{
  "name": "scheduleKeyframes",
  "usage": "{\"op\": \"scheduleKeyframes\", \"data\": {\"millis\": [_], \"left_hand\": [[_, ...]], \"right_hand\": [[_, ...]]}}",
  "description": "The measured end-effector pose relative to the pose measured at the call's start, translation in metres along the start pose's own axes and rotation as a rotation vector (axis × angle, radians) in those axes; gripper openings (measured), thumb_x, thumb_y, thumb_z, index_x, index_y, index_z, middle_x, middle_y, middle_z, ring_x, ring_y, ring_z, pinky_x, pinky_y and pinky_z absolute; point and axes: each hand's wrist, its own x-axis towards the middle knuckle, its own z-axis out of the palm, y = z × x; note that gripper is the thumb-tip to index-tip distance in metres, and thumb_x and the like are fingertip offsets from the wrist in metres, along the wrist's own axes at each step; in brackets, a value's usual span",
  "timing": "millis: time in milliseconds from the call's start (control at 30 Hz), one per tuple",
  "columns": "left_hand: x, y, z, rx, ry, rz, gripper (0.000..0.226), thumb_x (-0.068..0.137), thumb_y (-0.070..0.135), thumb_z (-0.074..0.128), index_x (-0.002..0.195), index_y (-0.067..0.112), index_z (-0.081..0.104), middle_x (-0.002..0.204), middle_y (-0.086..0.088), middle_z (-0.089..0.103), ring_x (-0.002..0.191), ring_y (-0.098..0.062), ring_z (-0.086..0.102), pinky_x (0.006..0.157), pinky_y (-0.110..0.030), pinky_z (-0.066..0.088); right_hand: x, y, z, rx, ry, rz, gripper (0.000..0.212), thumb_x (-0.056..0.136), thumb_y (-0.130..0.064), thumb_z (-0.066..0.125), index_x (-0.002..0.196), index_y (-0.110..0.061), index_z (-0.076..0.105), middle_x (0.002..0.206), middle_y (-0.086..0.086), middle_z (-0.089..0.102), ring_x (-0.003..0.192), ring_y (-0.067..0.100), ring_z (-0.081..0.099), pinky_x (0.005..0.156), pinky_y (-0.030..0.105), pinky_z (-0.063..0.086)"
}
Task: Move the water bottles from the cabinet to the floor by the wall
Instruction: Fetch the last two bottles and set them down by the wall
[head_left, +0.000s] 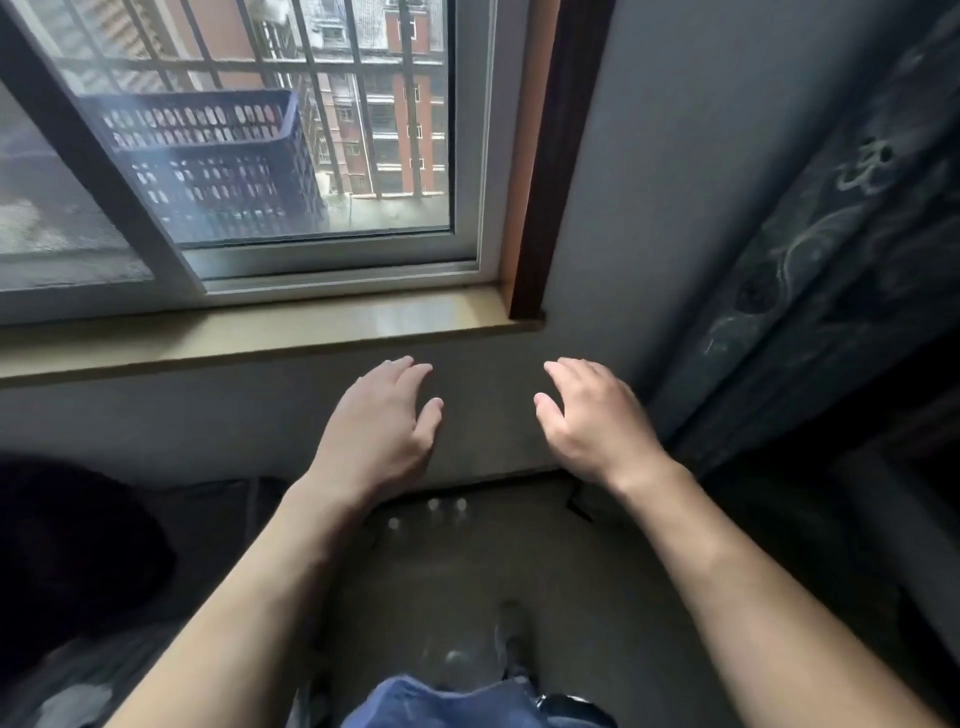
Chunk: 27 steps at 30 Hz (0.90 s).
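Both my hands are held out in front of me, below the window sill, with nothing in them. My left hand (382, 415) has its fingers spread, palm down. My right hand (592, 415) mirrors it, fingers apart. Far below, between my forearms, three pale bottle caps (434, 506) show on the dim floor close to the grey wall (493, 447); the bottles' bodies are too dark to make out. Another faint bottle top (457, 656) shows near my feet. The cabinet is not clearly in view.
A window sill (260, 332) juts out above my hands. Outside the glass stands a blue plastic basket (218, 161). A dark patterned panel (831, 249) rises on the right. A dark round object (67, 561) lies at lower left. Blue trousers (441, 701) show at the bottom.
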Motion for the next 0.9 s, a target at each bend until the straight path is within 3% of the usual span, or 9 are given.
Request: {"op": "scheduleKeyframes", "data": {"millis": [533, 900], "left_hand": [[-0.045, 0.004, 0.007, 0.018, -0.115, 0.226, 0.046, 0.1, 0.036, 0.043, 0.142, 0.017, 0.045, 0.151, -0.003, 0.04, 0.142, -0.02, 0.031, 0.115, -0.03, 0.02], [-0.082, 0.086, 0.037, 0.028, -0.117, 0.415, 0.038, 0.097, 0.032, 0.049, 0.129, 0.012, 0.057, 0.135, -0.006, 0.056, 0.126, -0.025, 0.047, 0.105, -0.035, 0.036]], "right_hand": [[-0.097, -0.018, -0.001, -0.055, 0.005, 0.197, 0.043, 0.095, -0.032, 0.045, 0.131, -0.009, 0.052, 0.135, 0.008, 0.053, 0.127, 0.026, 0.044, 0.107, 0.038, 0.034], [-0.191, 0.042, -0.032, -0.034, 0.088, 0.358, 0.045, 0.095, -0.031, 0.048, 0.134, -0.009, 0.052, 0.139, 0.008, 0.052, 0.131, 0.026, 0.042, 0.11, 0.036, 0.032]]}}
